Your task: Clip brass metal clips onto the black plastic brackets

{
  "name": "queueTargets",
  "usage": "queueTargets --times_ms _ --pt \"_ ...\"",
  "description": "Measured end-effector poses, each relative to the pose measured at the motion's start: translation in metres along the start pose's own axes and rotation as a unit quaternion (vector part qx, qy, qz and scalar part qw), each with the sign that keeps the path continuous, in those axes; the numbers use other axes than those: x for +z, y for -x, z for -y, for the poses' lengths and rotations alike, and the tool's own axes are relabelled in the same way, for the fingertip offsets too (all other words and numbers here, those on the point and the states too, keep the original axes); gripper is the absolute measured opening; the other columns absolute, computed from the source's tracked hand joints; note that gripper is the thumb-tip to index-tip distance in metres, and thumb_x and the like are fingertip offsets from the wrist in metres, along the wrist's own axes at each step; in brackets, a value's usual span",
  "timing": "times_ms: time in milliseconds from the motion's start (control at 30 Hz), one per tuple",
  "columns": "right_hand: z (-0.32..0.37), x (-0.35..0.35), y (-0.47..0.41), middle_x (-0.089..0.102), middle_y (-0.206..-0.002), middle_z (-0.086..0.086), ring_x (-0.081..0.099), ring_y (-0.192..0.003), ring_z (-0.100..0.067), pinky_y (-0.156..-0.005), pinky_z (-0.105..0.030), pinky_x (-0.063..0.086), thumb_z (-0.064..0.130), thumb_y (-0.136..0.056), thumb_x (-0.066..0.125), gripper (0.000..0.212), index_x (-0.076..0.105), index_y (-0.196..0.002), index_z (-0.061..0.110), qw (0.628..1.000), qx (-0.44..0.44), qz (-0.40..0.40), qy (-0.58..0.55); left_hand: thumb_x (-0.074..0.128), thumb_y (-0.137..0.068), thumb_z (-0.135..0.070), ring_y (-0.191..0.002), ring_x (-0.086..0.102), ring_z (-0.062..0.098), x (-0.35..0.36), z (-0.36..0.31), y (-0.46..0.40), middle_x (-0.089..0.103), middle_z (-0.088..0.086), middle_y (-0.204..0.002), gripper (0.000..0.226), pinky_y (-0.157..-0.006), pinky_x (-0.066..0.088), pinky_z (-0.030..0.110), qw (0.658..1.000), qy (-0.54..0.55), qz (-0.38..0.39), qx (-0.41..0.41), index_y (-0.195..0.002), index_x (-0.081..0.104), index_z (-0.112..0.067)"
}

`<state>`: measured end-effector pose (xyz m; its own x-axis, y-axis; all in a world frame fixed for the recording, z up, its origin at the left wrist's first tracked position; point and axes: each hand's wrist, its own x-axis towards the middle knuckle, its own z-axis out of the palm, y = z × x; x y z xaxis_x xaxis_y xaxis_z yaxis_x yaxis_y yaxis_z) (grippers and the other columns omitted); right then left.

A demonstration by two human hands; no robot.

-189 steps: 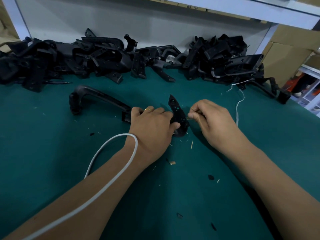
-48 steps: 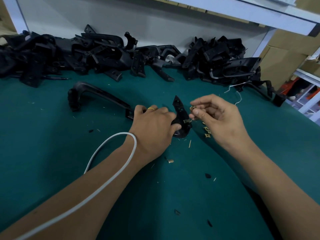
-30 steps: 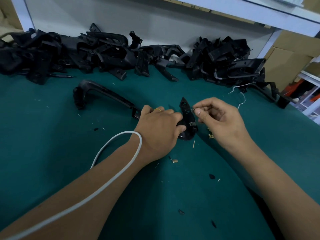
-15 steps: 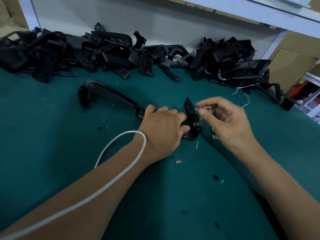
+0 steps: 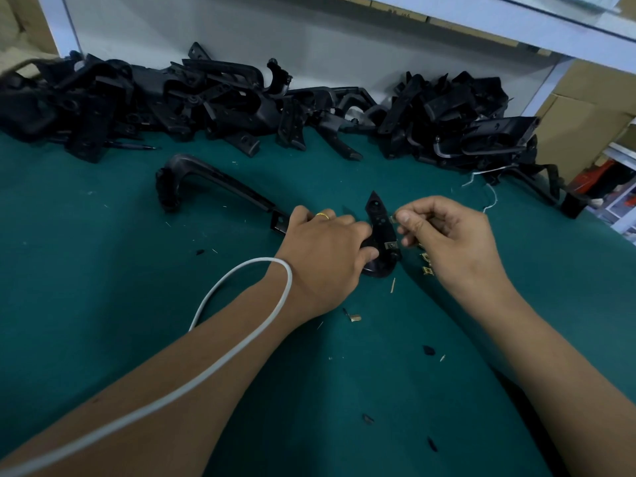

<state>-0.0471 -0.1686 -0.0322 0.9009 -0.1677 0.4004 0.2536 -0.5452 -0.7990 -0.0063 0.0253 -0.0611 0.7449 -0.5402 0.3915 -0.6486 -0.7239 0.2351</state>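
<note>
The left hand [image 5: 327, 256] presses the black plastic bracket [image 5: 380, 235] flat on the green surface [image 5: 103, 287], grip clamped on it. The right hand [image 5: 447, 242] pinches a brass clip [image 5: 393, 219] just beside the bracket's edge. Misaligned, it could spring away. Spare clips [image 5: 426, 263] lie near; the bracket pile [image 5: 241, 105] sits far, nothing obstructs.

Left hand [image 5: 327, 256] is lying palm down, fingers curled and closed around the black bracket [image 5: 380, 235], thumb pressing its lower end. Right hand [image 5: 451, 242] is hovering just beside it, thumb and forefinger pinching a small brass clip [image 5: 393, 219]. Both forearms are extending forward, bare.
</note>
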Motion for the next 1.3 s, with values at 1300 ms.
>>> queueTargets --times_ms 1300 --pt "0.008 0.024 -0.002 0.073 -0.072 0.016 0.062 -0.061 0.002 -0.059 -0.017 0.049 0.035 -0.09 0.079 0.013 0.077 -0.077 0.031 0.991 0.004 -0.062 0.117 0.04 -0.104 -0.05 -0.099 0.055 0.02 0.003 0.001 0.0 0.062 -0.009 -0.097 0.032 -0.088 0.026 0.042 0.999 -0.015 -0.025 0.017 -0.107 0.061 -0.026"
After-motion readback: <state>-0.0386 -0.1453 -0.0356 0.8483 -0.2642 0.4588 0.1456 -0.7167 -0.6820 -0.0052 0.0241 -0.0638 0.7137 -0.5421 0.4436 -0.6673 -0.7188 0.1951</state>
